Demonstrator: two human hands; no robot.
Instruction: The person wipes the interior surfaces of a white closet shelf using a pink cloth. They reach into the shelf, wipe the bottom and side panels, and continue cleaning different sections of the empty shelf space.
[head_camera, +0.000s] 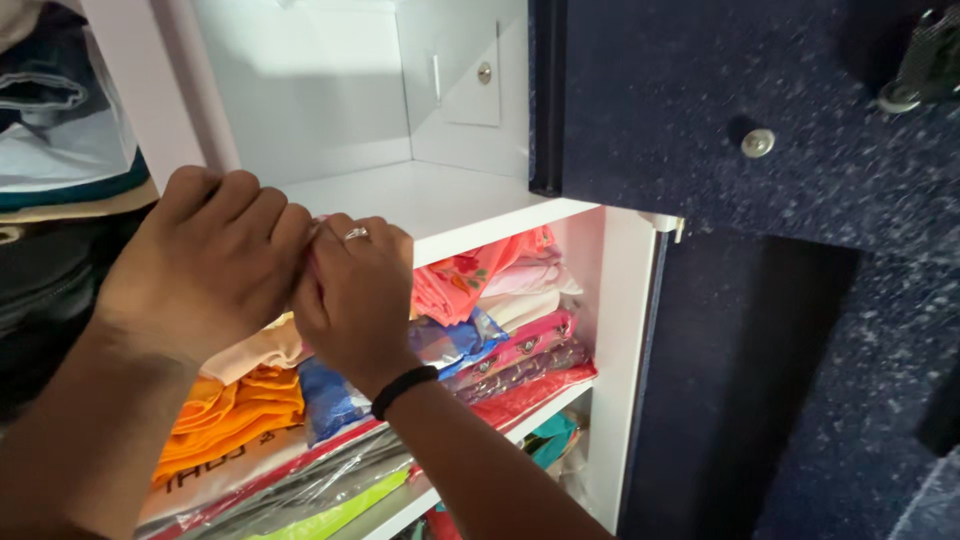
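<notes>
Folded clothes (500, 300) lie stacked on the lower shelf (560, 400), frame centre; the upper shelf (440, 205) above; the door (780, 250) at right.

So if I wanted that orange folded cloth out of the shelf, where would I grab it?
Probably pinch the orange folded cloth at its rounded front fold, coming straight in from the open front. It lies flat on bagged clothes, with a cream cloth overlapping its top.

We take this for a home, likely a bedroom: a white wardrobe (620, 330) with a dark blue door (760, 90), its shelf (440, 205) above stacked folded clothes (490, 275), some in plastic bags (330, 480).
</notes>
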